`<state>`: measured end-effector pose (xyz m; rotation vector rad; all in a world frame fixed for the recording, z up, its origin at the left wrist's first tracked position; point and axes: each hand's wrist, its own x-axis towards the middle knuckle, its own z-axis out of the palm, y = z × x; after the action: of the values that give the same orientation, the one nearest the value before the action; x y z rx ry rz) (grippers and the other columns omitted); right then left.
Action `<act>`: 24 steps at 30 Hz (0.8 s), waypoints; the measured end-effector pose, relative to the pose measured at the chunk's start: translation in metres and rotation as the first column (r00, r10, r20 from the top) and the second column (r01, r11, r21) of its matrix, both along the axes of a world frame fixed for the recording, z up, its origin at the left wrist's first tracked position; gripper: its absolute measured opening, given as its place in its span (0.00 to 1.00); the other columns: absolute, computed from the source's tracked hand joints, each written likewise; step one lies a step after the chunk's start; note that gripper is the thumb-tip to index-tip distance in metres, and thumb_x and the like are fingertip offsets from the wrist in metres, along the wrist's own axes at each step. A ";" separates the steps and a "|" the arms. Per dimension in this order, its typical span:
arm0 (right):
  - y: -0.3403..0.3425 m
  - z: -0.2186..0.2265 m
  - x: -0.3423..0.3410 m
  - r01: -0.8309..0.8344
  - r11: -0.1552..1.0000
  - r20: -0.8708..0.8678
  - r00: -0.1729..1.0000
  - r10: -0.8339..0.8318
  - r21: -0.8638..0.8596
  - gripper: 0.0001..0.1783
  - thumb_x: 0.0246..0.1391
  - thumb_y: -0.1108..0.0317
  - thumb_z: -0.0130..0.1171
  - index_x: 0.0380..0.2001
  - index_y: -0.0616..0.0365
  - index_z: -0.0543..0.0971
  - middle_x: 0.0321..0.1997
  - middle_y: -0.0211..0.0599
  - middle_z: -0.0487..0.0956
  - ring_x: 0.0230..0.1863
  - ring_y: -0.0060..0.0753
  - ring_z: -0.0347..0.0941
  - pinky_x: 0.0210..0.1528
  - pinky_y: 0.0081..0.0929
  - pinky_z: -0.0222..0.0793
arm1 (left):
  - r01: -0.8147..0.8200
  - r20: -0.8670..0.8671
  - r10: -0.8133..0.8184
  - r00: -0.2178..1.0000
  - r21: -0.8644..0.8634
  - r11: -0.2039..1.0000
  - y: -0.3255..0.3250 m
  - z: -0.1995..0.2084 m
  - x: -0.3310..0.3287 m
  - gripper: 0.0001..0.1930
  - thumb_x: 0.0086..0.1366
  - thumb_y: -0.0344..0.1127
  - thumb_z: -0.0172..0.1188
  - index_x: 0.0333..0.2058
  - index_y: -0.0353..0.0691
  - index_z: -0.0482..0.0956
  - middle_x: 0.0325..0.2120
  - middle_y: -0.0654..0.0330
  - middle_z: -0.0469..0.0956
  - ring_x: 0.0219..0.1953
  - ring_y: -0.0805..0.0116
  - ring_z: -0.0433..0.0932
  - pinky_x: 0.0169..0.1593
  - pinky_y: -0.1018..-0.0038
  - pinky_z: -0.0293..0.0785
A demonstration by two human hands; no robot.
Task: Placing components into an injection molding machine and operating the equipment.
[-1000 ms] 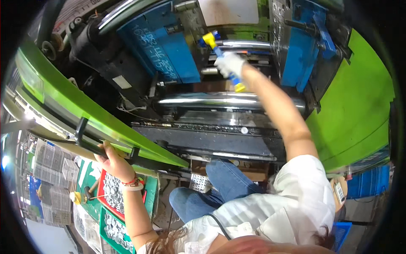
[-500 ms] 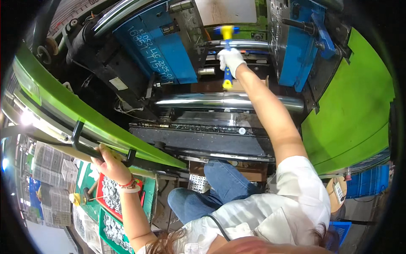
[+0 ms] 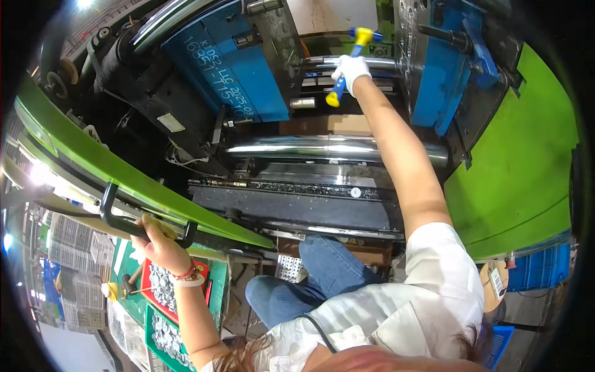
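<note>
My right hand (image 3: 354, 69), in a white glove, reaches far into the machine and is closed around the handle of a blue and yellow hammer (image 3: 362, 39). The hammer is tilted, its head up to the right and its yellow butt end down to the left. It is in the gap between the left mold half (image 3: 226, 71), blue with a steel face, and the right mold half (image 3: 434, 80). My bare left hand (image 3: 162, 243) wraps round the black handle (image 3: 114, 217) on the green machine door (image 3: 118, 155).
Polished steel bars (image 3: 310, 147) run across between the mold halves. Below my left hand are a red tray (image 3: 146, 282) and a green tray (image 3: 150, 332) of small grey parts. A green panel (image 3: 514, 161) bounds the right side. A blue crate (image 3: 539, 266) stands beyond it.
My right hand has moved up and to the right with the hammer, which has swung from upright to tilted. My left hand, the handle and the door have shifted slightly left.
</note>
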<state>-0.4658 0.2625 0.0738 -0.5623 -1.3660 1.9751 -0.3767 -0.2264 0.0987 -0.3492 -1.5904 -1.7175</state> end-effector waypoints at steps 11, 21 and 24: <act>0.032 -0.001 -0.045 -0.562 0.826 0.195 0.808 0.556 -0.028 0.10 0.49 0.70 0.55 0.17 0.57 0.69 0.14 0.32 0.69 0.12 0.29 0.65 0.15 0.25 0.62 | 0.005 -0.011 -0.005 1.000 -0.040 0.999 -0.011 -0.009 -0.006 0.04 0.67 0.30 0.48 0.32 0.38 0.67 0.14 0.68 0.62 0.12 0.83 0.55 0.15 0.83 0.48; 0.012 -0.060 -0.106 -0.571 0.652 0.134 0.794 0.593 0.499 0.10 0.42 0.72 0.57 0.14 0.52 0.68 0.11 0.32 0.66 0.12 0.32 0.65 0.15 0.32 0.58 | -0.025 -0.005 0.025 1.000 0.011 1.000 0.002 -0.009 -0.012 0.03 0.67 0.31 0.49 0.34 0.39 0.66 0.15 0.71 0.60 0.13 0.85 0.55 0.16 0.85 0.50; 0.011 -0.002 -0.034 -0.383 0.886 0.183 0.921 0.344 0.263 0.10 0.46 0.69 0.56 0.16 0.53 0.69 0.11 0.30 0.66 0.11 0.26 0.63 0.15 0.26 0.59 | -0.034 0.030 0.034 0.999 -0.001 0.999 -0.010 -0.007 -0.003 0.04 0.67 0.31 0.48 0.31 0.40 0.66 0.14 0.70 0.59 0.13 0.84 0.54 0.16 0.84 0.50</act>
<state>-0.5001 0.2737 0.0715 -0.3135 -1.9260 1.9886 -0.3801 -0.2364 0.0913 -0.2961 -1.6089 -1.7039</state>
